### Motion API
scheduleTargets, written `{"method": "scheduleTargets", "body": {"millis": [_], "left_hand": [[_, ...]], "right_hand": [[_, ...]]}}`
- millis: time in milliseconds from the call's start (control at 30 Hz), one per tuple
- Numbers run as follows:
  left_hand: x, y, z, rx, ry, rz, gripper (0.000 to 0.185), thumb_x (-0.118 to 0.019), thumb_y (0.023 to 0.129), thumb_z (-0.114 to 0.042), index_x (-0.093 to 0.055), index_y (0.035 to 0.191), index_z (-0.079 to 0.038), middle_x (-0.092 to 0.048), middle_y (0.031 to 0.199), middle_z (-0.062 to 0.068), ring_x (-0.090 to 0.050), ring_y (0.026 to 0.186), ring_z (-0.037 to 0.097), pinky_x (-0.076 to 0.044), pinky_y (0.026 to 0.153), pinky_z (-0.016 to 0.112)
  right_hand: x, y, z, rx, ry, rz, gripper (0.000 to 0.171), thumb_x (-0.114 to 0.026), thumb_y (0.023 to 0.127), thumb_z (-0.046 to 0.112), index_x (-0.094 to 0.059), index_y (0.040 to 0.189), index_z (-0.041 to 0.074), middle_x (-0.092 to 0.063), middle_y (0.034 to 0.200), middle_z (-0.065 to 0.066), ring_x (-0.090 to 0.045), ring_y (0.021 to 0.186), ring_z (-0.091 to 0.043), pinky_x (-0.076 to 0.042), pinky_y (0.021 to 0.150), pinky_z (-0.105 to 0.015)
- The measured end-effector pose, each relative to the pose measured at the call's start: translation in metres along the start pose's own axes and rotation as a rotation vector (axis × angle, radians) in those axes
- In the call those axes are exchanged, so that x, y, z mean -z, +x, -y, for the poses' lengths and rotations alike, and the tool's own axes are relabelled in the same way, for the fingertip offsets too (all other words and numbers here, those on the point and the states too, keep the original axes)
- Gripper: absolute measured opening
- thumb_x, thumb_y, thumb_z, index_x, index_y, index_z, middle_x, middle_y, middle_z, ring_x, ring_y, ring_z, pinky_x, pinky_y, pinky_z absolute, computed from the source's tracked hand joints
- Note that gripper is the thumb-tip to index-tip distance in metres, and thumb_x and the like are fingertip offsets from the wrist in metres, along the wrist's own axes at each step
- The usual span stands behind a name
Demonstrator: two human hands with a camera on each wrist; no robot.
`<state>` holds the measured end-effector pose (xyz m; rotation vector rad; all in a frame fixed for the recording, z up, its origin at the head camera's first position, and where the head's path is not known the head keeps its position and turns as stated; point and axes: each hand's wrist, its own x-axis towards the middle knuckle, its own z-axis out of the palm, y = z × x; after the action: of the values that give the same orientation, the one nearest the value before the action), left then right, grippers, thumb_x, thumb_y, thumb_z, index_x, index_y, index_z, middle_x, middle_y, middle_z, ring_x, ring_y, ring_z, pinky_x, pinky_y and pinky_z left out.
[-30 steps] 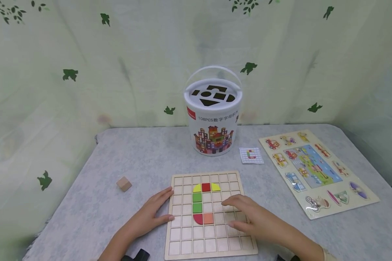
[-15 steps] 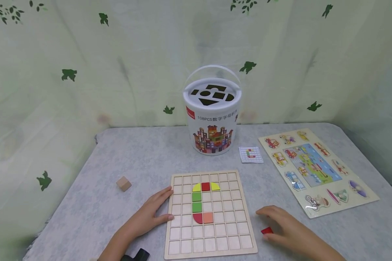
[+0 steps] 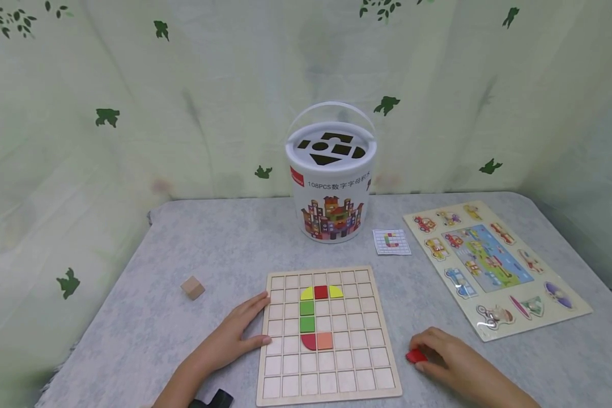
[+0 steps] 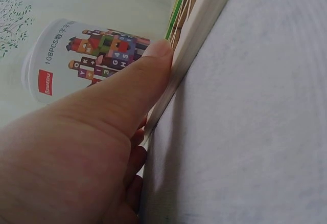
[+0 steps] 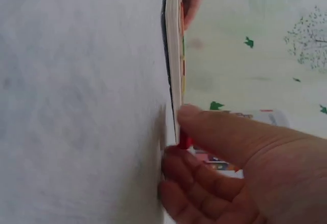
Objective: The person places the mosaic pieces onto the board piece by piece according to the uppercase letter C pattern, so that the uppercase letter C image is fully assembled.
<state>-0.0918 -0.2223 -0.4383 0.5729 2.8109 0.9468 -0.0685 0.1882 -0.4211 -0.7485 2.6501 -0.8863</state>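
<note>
A wooden grid board (image 3: 344, 388) lies flat in the head view. On it yellow, red, green and orange tiles form a C-like shape, such as the green tile (image 3: 307, 324). My left hand (image 3: 229, 334) rests along the board's left edge, fingers extended and thumb touching the side; the left wrist view shows that thumb (image 4: 122, 91) against the rim. Right of the board, my right hand (image 3: 451, 362) pinches a small red tile (image 3: 415, 356) between thumb and fingers, low at the tabletop. The fingers partly cover this red tile (image 5: 185, 141) in the right wrist view, so its full outline is hidden.
Behind the board stands a white bucket (image 3: 331, 192) with a slotted lid. Beside it lies a pattern card (image 3: 391, 242) showing a coloured C. A picture puzzle board (image 3: 494, 272) is at the right, and a plain wooden cube (image 3: 192, 288) at the left.
My right hand has moved from over the board to the right, down to the red tile, and its fingers have closed on it. The left hand stays at the board's edge.
</note>
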Motion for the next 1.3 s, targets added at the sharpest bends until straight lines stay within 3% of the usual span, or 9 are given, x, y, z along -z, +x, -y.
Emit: {"method": "scheduleTargets", "body": {"millis": [167, 400, 633, 1000, 1300], "left_hand": [[-0.001, -0.001, 0.001, -0.003, -0.002, 0.001, 0.071, -0.055, 0.071, -0.049, -0.026, 0.131, -0.023, -0.017, 0.135, -0.010, -0.015, 0.121, 0.013, -0.023, 0.092, 0.041], [-0.002, -0.001, 0.000, -0.001, -0.003, 0.001, 0.072, -0.055, 0.071, -0.049, -0.026, 0.131, -0.022, -0.017, 0.135, -0.010, -0.015, 0.121, 0.014, -0.023, 0.092, 0.042], [-0.002, -0.001, 0.001, -0.006, 0.008, -0.007, 0.072, -0.054, 0.071, -0.050, -0.026, 0.131, -0.022, -0.017, 0.134, -0.010, -0.015, 0.121, 0.014, -0.023, 0.092, 0.041], [-0.002, 0.000, 0.001, -0.031, 0.041, -0.017, 0.072, -0.054, 0.071, -0.050, -0.027, 0.131, -0.021, -0.018, 0.134, -0.010, -0.017, 0.121, 0.013, -0.024, 0.092, 0.039], [0.000, 0.000, 0.002, -0.030, 0.038, -0.016, 0.072, -0.054, 0.071, -0.050, -0.027, 0.131, -0.021, -0.018, 0.134, -0.010, -0.016, 0.121, 0.011, -0.024, 0.093, 0.038]], "right_hand": [[0.004, 0.006, 0.008, -0.028, 0.151, 0.015, 0.021, -0.057, 0.077, 0.031, -0.052, 0.095, 0.020, -0.052, 0.085, 0.015, -0.049, 0.071, -0.001, -0.043, 0.063, -0.020], [0.002, 0.021, 0.023, 0.077, 0.331, -0.040, 0.027, -0.060, 0.076, 0.021, -0.053, 0.100, 0.014, -0.056, 0.090, 0.007, -0.052, 0.072, -0.007, -0.045, 0.065, -0.021], [-0.005, 0.046, 0.042, 0.096, 0.436, 0.021, 0.027, -0.061, 0.075, 0.014, -0.048, 0.098, 0.009, -0.055, 0.087, 0.003, -0.053, 0.073, -0.011, -0.045, 0.064, -0.022], [-0.026, 0.081, 0.048, 0.109, 0.375, 0.114, 0.020, -0.061, 0.075, 0.021, -0.056, 0.094, 0.019, -0.056, 0.080, 0.007, -0.050, 0.071, -0.008, -0.044, 0.062, -0.021], [-0.031, 0.087, 0.049, 0.217, 0.172, 0.100, 0.019, -0.057, 0.079, 0.023, -0.058, 0.097, 0.025, -0.048, 0.090, 0.012, -0.043, 0.073, -0.006, -0.039, 0.061, -0.017]]}}
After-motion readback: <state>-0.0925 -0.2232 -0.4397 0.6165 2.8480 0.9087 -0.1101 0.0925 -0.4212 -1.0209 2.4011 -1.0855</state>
